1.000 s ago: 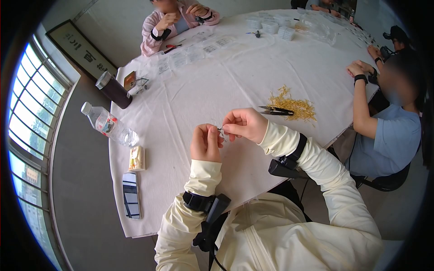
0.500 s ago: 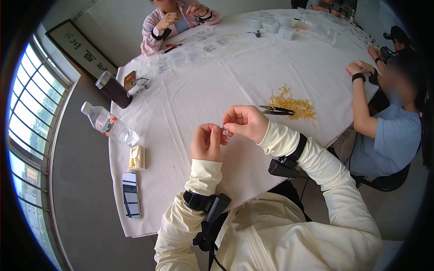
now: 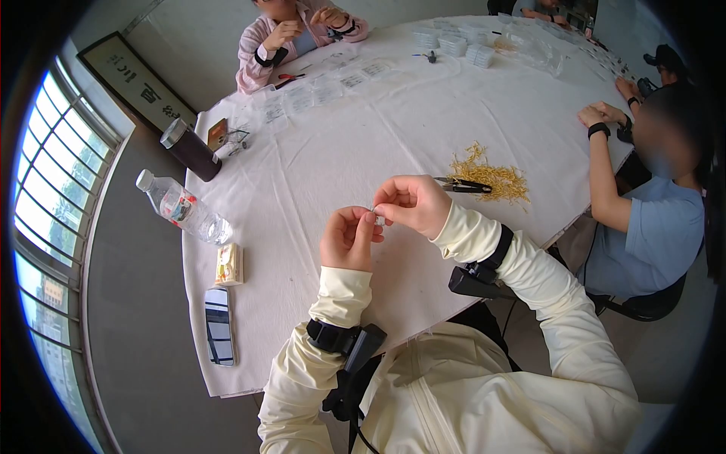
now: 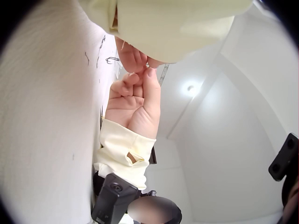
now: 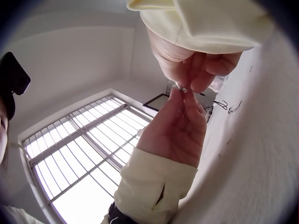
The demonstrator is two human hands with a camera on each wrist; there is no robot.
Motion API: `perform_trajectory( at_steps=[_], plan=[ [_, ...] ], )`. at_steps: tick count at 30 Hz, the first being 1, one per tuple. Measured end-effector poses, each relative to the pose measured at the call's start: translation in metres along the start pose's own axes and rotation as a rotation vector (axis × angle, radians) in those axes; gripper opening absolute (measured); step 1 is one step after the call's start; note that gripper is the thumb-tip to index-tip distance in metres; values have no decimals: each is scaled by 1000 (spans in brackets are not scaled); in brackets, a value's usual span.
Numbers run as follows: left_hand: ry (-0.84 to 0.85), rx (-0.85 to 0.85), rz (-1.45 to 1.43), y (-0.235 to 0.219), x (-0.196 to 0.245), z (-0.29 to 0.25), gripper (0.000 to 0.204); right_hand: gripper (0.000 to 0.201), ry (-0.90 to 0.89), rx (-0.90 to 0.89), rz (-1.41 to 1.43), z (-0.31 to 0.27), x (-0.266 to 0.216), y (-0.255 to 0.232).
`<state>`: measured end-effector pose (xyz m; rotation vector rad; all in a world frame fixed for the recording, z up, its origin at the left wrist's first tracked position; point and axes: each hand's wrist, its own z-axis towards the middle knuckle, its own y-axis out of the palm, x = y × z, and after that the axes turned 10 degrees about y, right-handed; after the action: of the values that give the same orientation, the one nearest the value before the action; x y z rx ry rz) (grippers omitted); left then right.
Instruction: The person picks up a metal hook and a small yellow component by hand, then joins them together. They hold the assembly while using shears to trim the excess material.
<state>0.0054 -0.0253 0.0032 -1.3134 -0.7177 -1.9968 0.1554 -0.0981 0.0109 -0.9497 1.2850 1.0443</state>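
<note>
Holding a tiny metal piece [image 3: 376,216] just above the white tablecloth [image 3: 363,136], near the table's close edge. Pinching it from both sides: left hand [image 3: 346,238] with thumb and forefinger curled up to it, right hand [image 3: 411,204] with fingertips closed on it from the other side, the two hands touching at the tips.

Showing from the head view alone: black snips [image 3: 463,185] lying against a heap of golden strands [image 3: 488,176] just beyond the right hand, a water bottle [image 3: 181,208], a dark flask [image 3: 189,150], a small box [image 3: 229,265] and a phone [image 3: 219,325] lying along the left edge, clear packets [image 3: 325,89] spreading toward the far side, other people sitting around the table.

Revealing from the right wrist view what the head view blurs: the piece [image 5: 183,88] glinting as thin bent wire, clamped between the fingertips of both hands, with a barred window [image 5: 84,163] behind.

Looking up from the left wrist view: the left hand [image 4: 133,105] meeting the right hand's fingertips [image 4: 135,58], the piece itself too small to make out there, small dark wire bits [image 4: 111,59] lying on the cloth beside them.
</note>
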Motion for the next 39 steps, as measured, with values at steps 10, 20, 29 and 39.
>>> perform_trajectory(
  at_steps=[10,20,29,39],
  plan=[
    [23,4,-17,0,2,0,10,12,39,-35,15,0,-3,-3],
    [-21,0,-65,-3,1,1,11,17,-51,-11,-31,1,-2,-2],
    [-105,15,-199,-6,-2,3,11,14,-76,-51,-96,2,1,-4],
    [-108,-14,-192,-8,-5,4,13,12,-86,-4,-163,2,2,-5]
  ],
)
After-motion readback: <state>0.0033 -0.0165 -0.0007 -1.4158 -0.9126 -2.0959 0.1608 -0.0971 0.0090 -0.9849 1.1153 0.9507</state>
